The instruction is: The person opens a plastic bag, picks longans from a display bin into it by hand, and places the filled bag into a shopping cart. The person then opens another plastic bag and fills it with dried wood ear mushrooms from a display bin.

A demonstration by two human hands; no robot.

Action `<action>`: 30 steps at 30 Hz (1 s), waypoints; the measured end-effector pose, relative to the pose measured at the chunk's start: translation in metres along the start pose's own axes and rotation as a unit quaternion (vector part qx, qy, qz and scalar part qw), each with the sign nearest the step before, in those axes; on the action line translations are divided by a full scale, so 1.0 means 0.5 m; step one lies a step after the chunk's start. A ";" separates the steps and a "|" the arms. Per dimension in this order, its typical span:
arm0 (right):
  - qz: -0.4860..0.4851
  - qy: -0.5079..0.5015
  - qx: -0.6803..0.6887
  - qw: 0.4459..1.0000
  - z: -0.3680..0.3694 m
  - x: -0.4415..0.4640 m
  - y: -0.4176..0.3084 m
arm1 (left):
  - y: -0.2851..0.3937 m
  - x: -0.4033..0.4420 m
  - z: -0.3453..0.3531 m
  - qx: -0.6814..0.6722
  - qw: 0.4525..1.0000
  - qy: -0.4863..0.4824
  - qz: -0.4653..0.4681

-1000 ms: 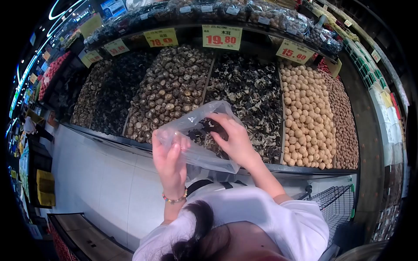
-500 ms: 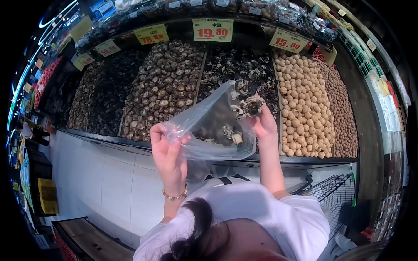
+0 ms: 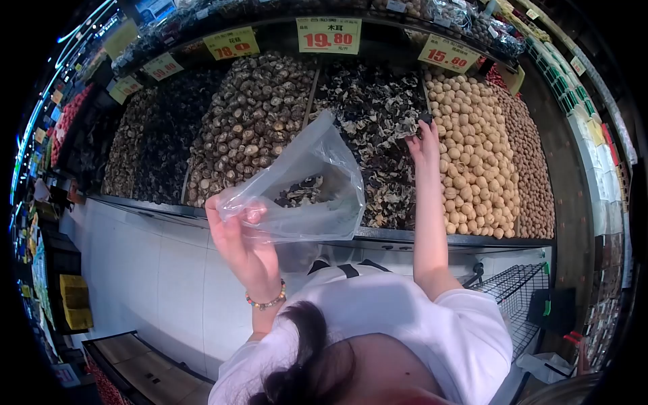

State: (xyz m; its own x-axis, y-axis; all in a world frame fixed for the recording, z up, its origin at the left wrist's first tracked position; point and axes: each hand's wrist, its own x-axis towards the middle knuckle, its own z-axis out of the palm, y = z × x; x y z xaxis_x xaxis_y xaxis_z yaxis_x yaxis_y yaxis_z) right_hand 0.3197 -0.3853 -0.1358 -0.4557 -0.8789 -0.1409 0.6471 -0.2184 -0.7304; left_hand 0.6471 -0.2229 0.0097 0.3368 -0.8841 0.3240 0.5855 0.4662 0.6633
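My left hand (image 3: 244,246) pinches the rim of a clear plastic bag (image 3: 297,209), its fingers closed on the film. The bag hangs with its mouth spread wide, and a few dried wood ear pieces (image 3: 301,193) show inside it. At the right side of the bin of dried wood ear (image 3: 371,101), my right hand (image 3: 425,145) reaches over the heap, well apart from the bag. Its fingers are curled, with a dark piece of dried wood ear (image 3: 426,118) at the fingertips.
Dried shiitake mushrooms (image 3: 236,115) fill the bin to the left, and pale round walnut-like nuts (image 3: 472,162) the one to the right. Price signs (image 3: 329,36) stand along the back. A wire shopping cart (image 3: 516,297) is at the lower right, a wooden-topped stand (image 3: 145,368) at the lower left.
My right hand has left the bag's mouth, let go of its clump of wood ear and moved up and right to the heap. My left hand has drawn the bag slightly left.
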 end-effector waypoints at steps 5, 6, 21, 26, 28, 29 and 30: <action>0.043 0.060 -0.127 0.989 -0.052 0.110 0.033 | 0.003 -0.003 -0.005 0.000 1.000 0.018 0.005; 0.019 0.086 -0.156 0.984 -0.061 0.113 0.043 | 0.005 -0.003 -0.006 0.003 1.000 0.023 0.007; -0.265 -0.077 -0.471 0.838 0.018 0.001 0.027 | 0.008 0.001 -0.008 0.037 0.999 0.019 0.029; 0.001 -0.577 -0.283 0.766 0.250 -0.314 -0.112 | -0.007 -0.004 0.016 -0.008 0.998 -0.062 -0.010; -0.070 -0.657 -0.422 0.620 0.283 -0.366 -0.070 | -0.005 -0.013 0.043 0.008 0.997 -0.064 -0.042; -0.114 -0.639 -0.472 0.596 0.288 -0.386 -0.038 | -0.007 -0.014 0.039 0.025 0.995 -0.083 -0.042; -0.121 -0.632 -0.516 0.565 0.283 -0.384 0.006 | -0.008 -0.017 0.029 0.043 0.993 -0.103 -0.042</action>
State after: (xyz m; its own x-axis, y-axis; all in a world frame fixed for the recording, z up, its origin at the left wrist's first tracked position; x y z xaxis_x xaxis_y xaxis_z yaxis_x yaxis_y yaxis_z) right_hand 0.4953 -0.2772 -0.0164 0.7689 -0.6191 0.1600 -0.3388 -0.6067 -0.7191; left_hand 0.6313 -0.2180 0.0138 0.1273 -0.9118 0.3905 0.5366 0.3944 0.7460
